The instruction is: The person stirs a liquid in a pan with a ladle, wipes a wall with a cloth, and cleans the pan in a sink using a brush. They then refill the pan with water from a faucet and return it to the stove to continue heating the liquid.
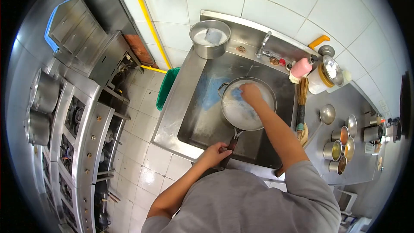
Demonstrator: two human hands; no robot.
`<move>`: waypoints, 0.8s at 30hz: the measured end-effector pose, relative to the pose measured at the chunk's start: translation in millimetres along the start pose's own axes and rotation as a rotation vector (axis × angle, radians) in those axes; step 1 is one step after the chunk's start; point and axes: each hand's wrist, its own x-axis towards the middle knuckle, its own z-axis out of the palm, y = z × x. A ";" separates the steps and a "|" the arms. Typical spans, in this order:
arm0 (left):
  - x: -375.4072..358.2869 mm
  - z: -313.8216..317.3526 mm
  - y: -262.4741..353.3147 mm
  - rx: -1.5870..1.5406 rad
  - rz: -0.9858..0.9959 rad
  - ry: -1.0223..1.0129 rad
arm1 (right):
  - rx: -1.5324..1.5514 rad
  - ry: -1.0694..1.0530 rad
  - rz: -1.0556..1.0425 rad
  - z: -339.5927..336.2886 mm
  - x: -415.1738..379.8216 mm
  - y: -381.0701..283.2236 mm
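A round metal pan [258, 118] with a dark handle sits over the steel sink [196, 123], its inside white with suds. My left hand [213, 154] is closed round the pan's handle [231, 146] at the sink's front edge. Inside the pan, toward its upper left, my right hand [249, 92] presses a blue cloth [236, 94] against the surface; its fingers are closed on it. A blue patch [213, 92] shows in the sink left of the pan.
A steel pot [210, 51] of suds stands at the sink's back left corner, near the faucet [264, 45]. On the right are a pink bottle [301, 67], a straw brush [301, 108], a ladle [327, 114] and several small pots. Stoves [86, 146] stand left.
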 end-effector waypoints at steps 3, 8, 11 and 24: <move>-23.0 -8.9 35.3 0.220 0.044 0.019 | -0.058 0.162 -0.075 41.8 8.9 1.1; -65.8 -51.6 62.3 0.123 0.092 -0.090 | -0.185 0.078 -0.064 73.8 23.4 3.2; -77.1 -87.5 33.0 -0.217 -0.124 -0.054 | -0.265 0.064 -0.088 80.7 29.6 7.7; -95.2 -101.1 -5.5 -0.464 -0.170 0.210 | -0.096 0.392 -0.188 -181.0 -6.4 -4.9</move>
